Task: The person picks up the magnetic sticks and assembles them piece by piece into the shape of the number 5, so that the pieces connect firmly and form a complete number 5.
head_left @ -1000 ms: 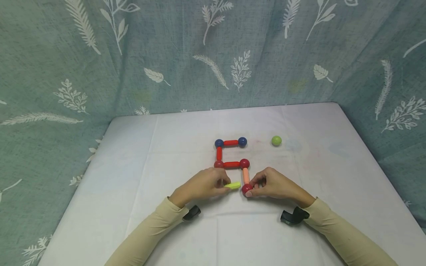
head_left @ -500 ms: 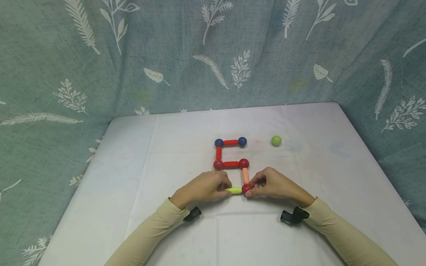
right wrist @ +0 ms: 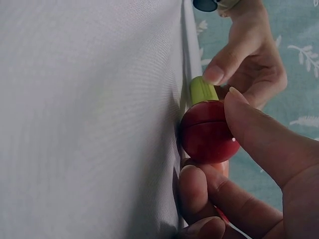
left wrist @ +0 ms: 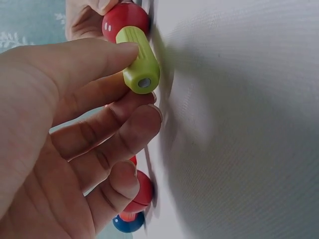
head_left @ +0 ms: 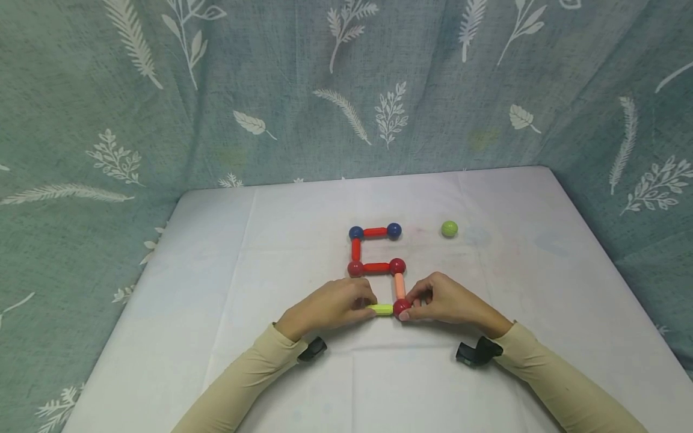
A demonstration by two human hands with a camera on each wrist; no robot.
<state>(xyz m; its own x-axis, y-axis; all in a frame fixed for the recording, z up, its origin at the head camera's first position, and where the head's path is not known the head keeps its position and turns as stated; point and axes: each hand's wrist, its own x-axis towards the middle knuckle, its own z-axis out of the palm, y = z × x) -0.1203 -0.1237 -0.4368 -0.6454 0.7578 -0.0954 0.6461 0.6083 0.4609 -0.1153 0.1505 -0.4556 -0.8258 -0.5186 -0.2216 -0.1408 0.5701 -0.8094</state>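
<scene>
My left hand (head_left: 332, 305) pinches a yellow-green magnetic rod (left wrist: 137, 57) between thumb and fingers; a metal disc shows at its near end. The rod's far end touches a red ball (right wrist: 209, 131), which my right hand (head_left: 446, 304) holds between thumb and fingers. From that ball an orange rod (head_left: 399, 286) runs back to another red ball (head_left: 397, 266). A red rod (head_left: 376, 267) joins this to a third red ball (head_left: 355, 268) on the left. Behind it, a red rod (head_left: 356, 249) leads to a blue ball (head_left: 356, 233).
Another red rod (head_left: 375, 232) links the blue ball to a second blue ball (head_left: 394, 231). A loose green ball (head_left: 449, 228) lies to the right. Everything rests on a white-covered table (head_left: 287, 228), with a leaf-patterned curtain (head_left: 303, 108) behind.
My left hand has moved slightly toward me and brought the yellow-green rod's end against the front red ball. The rod lies straighter now. My right hand has stayed on the ball.
</scene>
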